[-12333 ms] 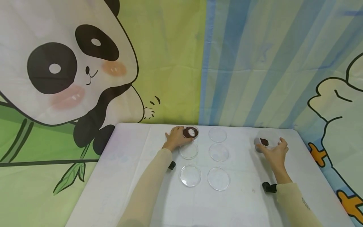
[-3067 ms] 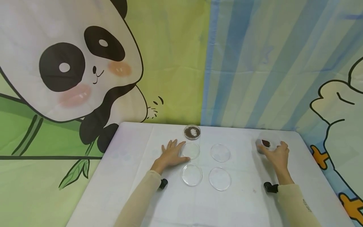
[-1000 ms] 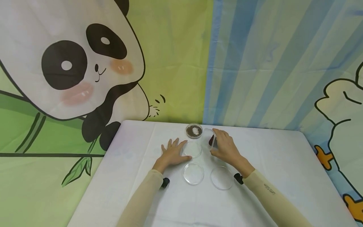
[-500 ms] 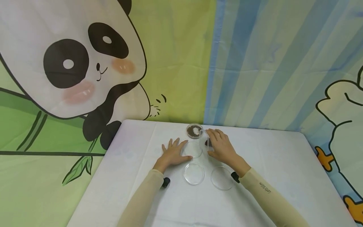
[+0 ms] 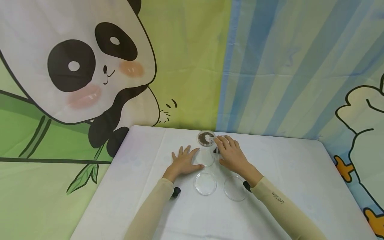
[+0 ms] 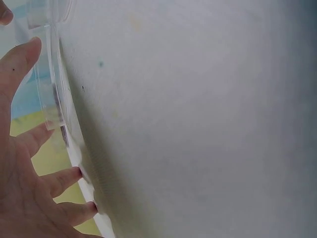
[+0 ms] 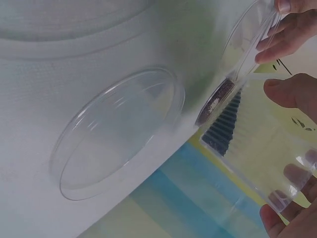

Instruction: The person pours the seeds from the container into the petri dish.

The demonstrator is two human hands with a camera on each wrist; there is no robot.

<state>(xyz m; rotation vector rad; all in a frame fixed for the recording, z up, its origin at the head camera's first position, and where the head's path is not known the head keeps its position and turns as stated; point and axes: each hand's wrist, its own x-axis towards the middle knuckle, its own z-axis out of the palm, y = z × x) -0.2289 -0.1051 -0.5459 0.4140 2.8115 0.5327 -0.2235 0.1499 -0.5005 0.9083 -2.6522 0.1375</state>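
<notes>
My left hand [image 5: 183, 163] lies spread on the table, with straight thumb and forefinger touching the rim of a clear petri dish [image 5: 204, 158]. In the right wrist view this dish [image 7: 242, 42] shows beside the left fingers. My right hand [image 5: 235, 155] grips a clear square plastic box [image 7: 262, 144] tilted toward that dish. Dark contents [image 7: 223, 126] lie in the box's lower corner, seen through its wall. Behind stands a petri dish of brown granules with a white patch [image 5: 205, 138]. Whether anything has fallen into the nearer dish cannot be told.
Two more clear petri dishes stand nearer the front, one left [image 5: 205, 183] and one right [image 5: 234, 188]. The right wrist view shows another clear dish [image 7: 119, 134] close up. The white table [image 5: 288, 160] ends at a printed cloth backdrop [image 5: 186, 66].
My right hand has carried the box from the table's right side to the dish and tilted it. Earlier, my left hand moved from the far dish to this one. The back-right dish has left its place.
</notes>
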